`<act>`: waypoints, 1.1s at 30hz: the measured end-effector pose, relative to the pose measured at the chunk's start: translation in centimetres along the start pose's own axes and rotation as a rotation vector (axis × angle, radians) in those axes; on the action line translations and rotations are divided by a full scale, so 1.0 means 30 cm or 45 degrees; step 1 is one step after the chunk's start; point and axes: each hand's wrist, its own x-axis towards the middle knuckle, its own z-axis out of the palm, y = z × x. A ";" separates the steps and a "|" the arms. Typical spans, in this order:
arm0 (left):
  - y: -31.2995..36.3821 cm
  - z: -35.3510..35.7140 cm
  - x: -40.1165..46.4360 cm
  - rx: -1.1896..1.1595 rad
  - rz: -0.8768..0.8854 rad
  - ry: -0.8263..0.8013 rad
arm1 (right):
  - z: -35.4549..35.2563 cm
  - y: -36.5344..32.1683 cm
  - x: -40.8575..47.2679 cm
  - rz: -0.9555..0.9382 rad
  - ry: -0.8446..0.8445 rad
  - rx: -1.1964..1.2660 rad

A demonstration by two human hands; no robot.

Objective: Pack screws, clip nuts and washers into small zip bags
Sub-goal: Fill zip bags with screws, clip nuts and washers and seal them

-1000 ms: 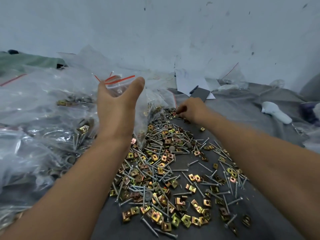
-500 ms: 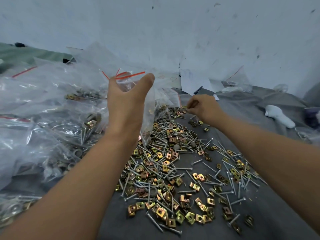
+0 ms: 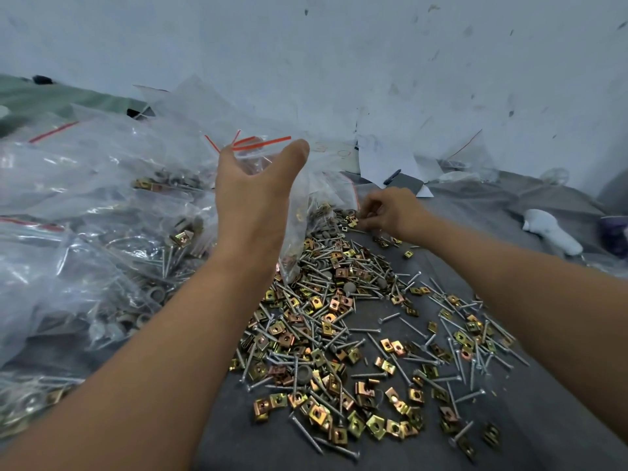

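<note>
Now my left hand (image 3: 253, 198) grips bag (image 3: 299, 212) mouth-up; right hand (image 3: 390, 210), pinching among washers (image 3: 328, 229), lies right of and below it.

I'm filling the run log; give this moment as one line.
left hand: holds zip bag up | right hand: picking at far end of loose pile | filled bags: left
</note>
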 end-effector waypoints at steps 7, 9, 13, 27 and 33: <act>0.005 -0.002 0.001 0.006 0.000 -0.012 | 0.006 0.043 0.029 0.130 0.170 0.085; 0.007 -0.004 0.004 -0.005 -0.009 -0.016 | 0.015 0.026 0.040 0.062 0.140 0.079; 0.005 -0.004 0.005 0.006 -0.001 -0.020 | 0.029 -0.002 0.061 -0.105 0.022 -0.090; -0.001 -0.002 0.000 0.028 0.008 -0.057 | 0.097 0.042 0.021 -0.118 0.282 -0.024; -0.003 -0.003 0.003 0.055 -0.009 -0.062 | 0.083 0.055 0.032 -0.088 0.340 0.055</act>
